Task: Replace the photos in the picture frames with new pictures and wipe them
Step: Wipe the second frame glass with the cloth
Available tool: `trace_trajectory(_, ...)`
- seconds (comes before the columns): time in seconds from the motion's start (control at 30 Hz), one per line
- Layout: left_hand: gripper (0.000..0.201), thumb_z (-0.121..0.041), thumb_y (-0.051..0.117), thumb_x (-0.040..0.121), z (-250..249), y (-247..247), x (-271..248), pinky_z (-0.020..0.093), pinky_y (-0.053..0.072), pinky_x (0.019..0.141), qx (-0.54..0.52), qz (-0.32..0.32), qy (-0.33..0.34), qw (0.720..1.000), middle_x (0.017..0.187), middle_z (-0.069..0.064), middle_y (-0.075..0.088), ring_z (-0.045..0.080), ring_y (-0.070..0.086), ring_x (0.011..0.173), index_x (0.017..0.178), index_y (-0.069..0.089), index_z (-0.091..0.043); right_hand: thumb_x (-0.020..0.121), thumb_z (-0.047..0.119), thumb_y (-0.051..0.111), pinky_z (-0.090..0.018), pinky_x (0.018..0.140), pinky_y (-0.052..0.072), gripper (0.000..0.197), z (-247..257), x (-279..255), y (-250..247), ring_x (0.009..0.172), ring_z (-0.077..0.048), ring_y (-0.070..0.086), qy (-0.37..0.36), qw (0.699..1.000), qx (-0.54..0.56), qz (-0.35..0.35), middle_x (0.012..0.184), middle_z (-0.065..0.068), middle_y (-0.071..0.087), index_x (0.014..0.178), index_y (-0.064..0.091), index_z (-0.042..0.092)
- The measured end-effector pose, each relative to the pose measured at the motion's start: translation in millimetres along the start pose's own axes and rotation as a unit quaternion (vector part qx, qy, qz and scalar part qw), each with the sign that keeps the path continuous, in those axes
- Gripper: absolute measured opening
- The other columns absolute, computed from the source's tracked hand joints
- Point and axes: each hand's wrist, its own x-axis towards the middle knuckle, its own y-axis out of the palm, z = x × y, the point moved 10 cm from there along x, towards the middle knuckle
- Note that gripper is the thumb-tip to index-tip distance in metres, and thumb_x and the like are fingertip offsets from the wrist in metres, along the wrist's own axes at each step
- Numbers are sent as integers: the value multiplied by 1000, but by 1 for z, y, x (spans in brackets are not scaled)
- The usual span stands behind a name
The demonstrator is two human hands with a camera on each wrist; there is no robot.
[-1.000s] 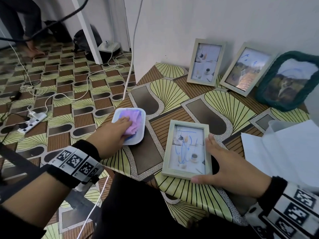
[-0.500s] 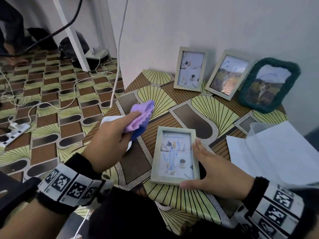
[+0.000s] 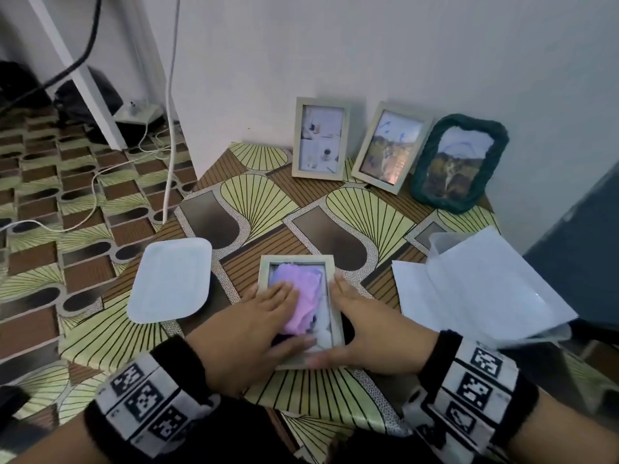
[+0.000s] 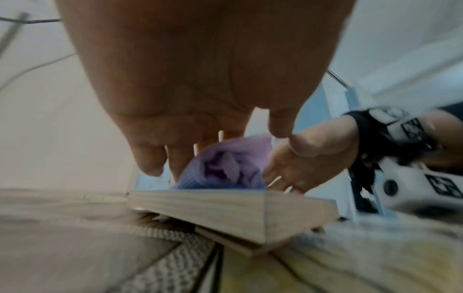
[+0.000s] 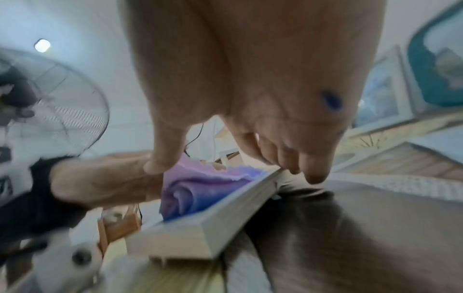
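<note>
Left hand (image 3: 258, 326) flat, fingers spread, presses the purple cloth (image 3: 303, 296) onto the glass of the frame (image 3: 298, 259) lying on the bench (image 3: 351, 209). Right hand (image 3: 365, 326) braces the frame's right edge, fingers straight, thumb along the near rail. In the wrist views the near corner looks lifted, so hard pressure could rock or skid it toward the bench edge just beside the wrists.

You won't find any readable text, brand or number here. The only signs are black-and-white square code markers on your wristbands (image 3: 147, 401), nothing legible.
</note>
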Motion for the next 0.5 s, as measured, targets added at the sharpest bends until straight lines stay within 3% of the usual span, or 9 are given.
trace_trajectory(0.07, 85, -77, 16, 82, 2, -14, -5, 17, -3, 118, -103, -29, 10, 994, 156, -22, -3, -19, -10, 137, 154, 5, -32, 61, 84, 60, -33, 114, 35, 111, 5, 0, -12, 136, -10, 40, -13, 997, 70, -26, 158, 6, 30, 151, 26, 30)
trace_trajectory(0.13, 64, -70, 27, 89, 13, -36, -13, 18, 15, 118, -220, -114, 6, 969, 150, -32, 24, -23, 16, 134, 147, 27, -44, 74, 71, 63, -35, 104, 46, 70, 11, -1, -31, 117, -3, 55, -40, 985, 148, -85, 136, 12, 56, 130, 56, 28)
trace_trajectory(0.2, 36, -61, 39, 95, 34, -59, -26, 19, 42, 99, -278, -222, -20, 934, 122, -36, 57, -8, 58, 109, 128, 49, -53, 86, 54, 63, -36, 108, 42, 52, 10, -4, -51, 121, 0, 53, -39, 968, 186, -162, 135, 13, 59, 127, 63, 22)
trace_trajectory(0.23, 28, -54, 47, 95, 42, -67, -32, 24, 49, 89, -262, -260, -32, 929, 108, -33, 65, 4, 66, 91, 121, 55, -52, 89, 50, 63, -35, 111, 39, 52, 9, -6, -59, 126, -1, 50, -28, 963, 185, -196, 139, 11, 57, 132, 60, 21)
trace_trajectory(0.27, 25, -44, 55, 94, 46, -73, -36, 23, 51, 83, -226, -284, -33, 931, 101, -32, 66, 10, 66, 80, 118, 56, -50, 90, 47, 62, -34, 112, 39, 53, 10, -7, -66, 127, -3, 50, -20, 958, 174, -226, 139, 10, 57, 135, 58, 19)
trace_trajectory(0.33, 37, -26, 64, 92, 45, -76, -38, 10, 44, 81, -134, -285, -7, 949, 107, -32, 63, 5, 62, 83, 125, 55, -40, 92, 41, 60, -34, 107, 43, 46, 26, -10, -71, 120, -7, 56, -36, 956, 134, -259, 132, 6, 63, 132, 61, 18)
trace_trajectory(0.37, 41, -29, 63, 92, 46, -70, -34, 9, 39, 89, -99, -253, -8, 962, 123, -27, 59, 0, 59, 97, 132, 51, -36, 93, 38, 57, -35, 103, 45, 42, 38, -10, -68, 114, -10, 59, -51, 959, 103, -259, 127, 3, 65, 129, 63, 16)
trace_trajectory(0.43, 60, -57, 43, 93, 51, -52, -28, 17, 25, 108, -45, -168, -21, 985, 151, -18, 31, 2, 36, 133, 147, 33, -32, 96, 33, 51, -40, 97, 46, 36, 62, -6, -55, 110, -22, 59, -78, 970, 35, -227, 122, -6, 64, 120, 63, 8)
trace_trajectory(0.5, 83, -77, 10, 82, 57, -33, -21, 16, 6, 113, 6, -96, -19, 995, 154, -24, 0, -1, 4, 144, 152, 5, -32, 100, 29, 42, -45, 99, 44, 34, 81, 3, -26, 120, -34, 48, -97, 980, -111, -137, 131, -16, 53, 118, 59, 5)
